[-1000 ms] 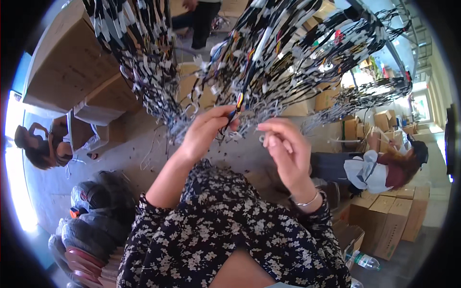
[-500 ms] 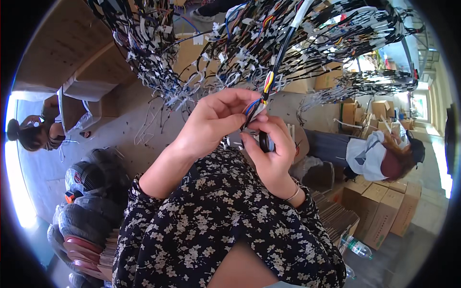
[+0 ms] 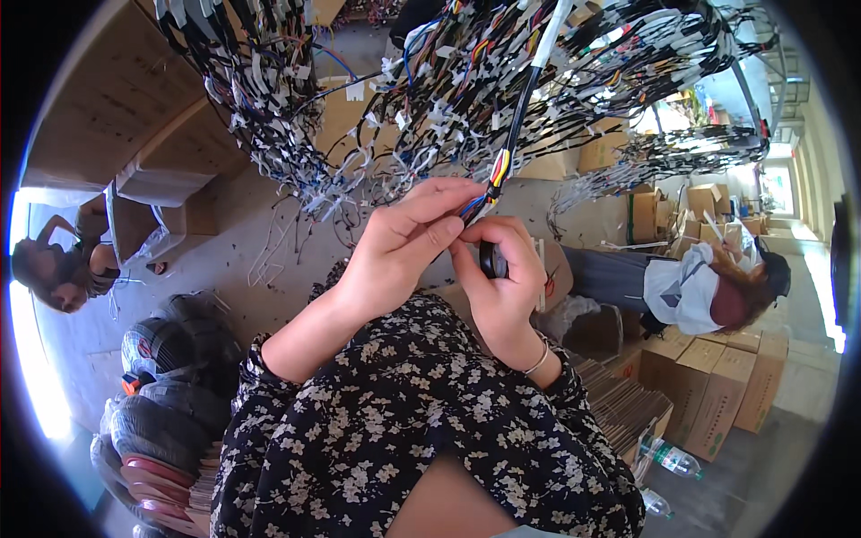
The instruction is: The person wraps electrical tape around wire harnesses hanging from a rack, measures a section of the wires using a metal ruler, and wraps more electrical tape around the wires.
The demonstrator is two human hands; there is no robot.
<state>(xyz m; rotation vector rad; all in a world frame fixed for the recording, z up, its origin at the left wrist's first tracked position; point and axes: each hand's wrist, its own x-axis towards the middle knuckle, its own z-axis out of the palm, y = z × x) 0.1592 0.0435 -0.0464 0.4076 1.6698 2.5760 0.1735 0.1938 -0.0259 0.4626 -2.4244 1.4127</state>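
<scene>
Smooth-coated wires [image 3: 501, 168] sit pinched in the left hand [image 3: 386, 255]; the right hand [image 3: 507, 296] grasps a black, seemingly ring-shaped roll [image 3: 487, 260].

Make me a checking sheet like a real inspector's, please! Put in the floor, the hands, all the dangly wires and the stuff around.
Surface: grey floor below the hands, small scraps scattered on it.
Job's things: wire bundle, black-sleeved, with coloured wires showing; black roll.
Clutter: cardboard boxes and plastic bottles at lower right.
Grip: left hand pinches the wire bundle; right hand curls round the black roll, its fingertips close to the wires.
Cables: many hanging cables ahead, mostly black and white, ends tangled.
Surroundings: one person at left, another person at right.
</scene>
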